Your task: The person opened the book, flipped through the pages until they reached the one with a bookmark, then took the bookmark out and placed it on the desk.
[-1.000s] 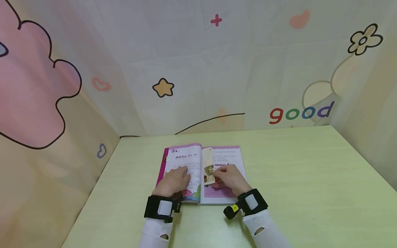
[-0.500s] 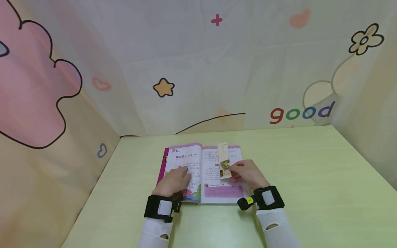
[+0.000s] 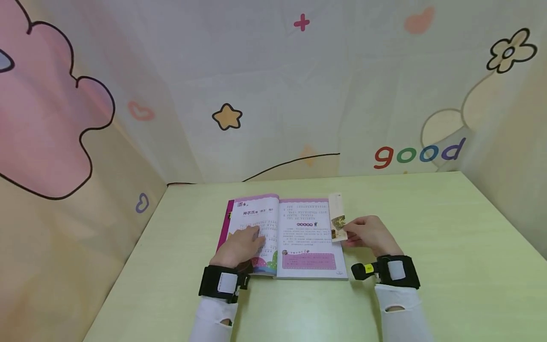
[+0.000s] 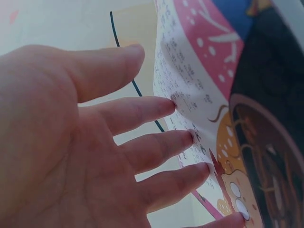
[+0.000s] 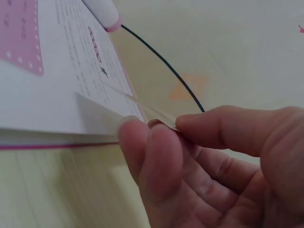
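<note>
An open book [image 3: 307, 237] with printed text and pictures lies on the table. My left hand [image 3: 239, 247] rests on its left page; in the left wrist view the fingertips [image 4: 187, 137] touch the paper with the fingers nearly straight. At the book's right edge, my right hand [image 3: 371, 233] pinches a narrow cream bookmark [image 3: 337, 216] with a plant picture near its lower end. Seen from the right wrist, the bookmark [image 5: 156, 114] is almost edge-on between thumb and fingers, above the page, casting a shadow on it.
The pale green table [image 3: 427, 237] extends around the book on all sides. A patterned cloth backdrop [image 3: 265, 95] rises behind the table and along both sides. Each wrist wears a black strap [image 3: 397, 271] with a small camera.
My right hand has moved to the right with the bookmark, from beside the book's middle fold to the right page's outer edge. The left hand has stayed on the left page.
</note>
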{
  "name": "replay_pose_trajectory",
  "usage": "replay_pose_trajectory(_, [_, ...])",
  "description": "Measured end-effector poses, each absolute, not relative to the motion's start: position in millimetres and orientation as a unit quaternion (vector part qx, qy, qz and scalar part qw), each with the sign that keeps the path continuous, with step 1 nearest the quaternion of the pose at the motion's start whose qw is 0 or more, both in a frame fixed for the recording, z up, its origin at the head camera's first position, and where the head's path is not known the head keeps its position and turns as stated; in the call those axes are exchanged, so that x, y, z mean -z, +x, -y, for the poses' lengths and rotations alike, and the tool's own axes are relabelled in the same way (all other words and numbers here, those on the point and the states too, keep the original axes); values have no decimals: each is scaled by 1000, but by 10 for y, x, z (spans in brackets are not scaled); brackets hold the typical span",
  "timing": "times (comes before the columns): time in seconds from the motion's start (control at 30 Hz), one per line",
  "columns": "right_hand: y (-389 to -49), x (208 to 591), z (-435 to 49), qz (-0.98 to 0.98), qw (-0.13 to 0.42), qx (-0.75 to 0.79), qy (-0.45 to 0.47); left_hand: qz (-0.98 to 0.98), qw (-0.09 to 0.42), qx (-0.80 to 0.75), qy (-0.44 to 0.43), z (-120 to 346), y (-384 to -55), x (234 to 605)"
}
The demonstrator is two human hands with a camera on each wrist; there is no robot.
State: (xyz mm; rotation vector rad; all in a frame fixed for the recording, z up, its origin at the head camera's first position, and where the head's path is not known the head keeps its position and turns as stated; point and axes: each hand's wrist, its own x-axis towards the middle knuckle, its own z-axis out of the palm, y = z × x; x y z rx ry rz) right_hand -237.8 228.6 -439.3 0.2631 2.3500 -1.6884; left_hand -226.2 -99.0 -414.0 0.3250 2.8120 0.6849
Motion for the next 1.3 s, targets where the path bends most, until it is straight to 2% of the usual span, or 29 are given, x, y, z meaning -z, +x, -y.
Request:
replay_pose_trajectory(0.8, [-2192, 4395, -2852, -842, 133, 514, 99, -961, 115, -234, 94, 1027, -2285, 4193])
replay_pose_trajectory(1.3, [-2195, 4463, -2919, -849, 132, 496, 124, -962, 111, -230, 99, 1019, -2269, 4164])
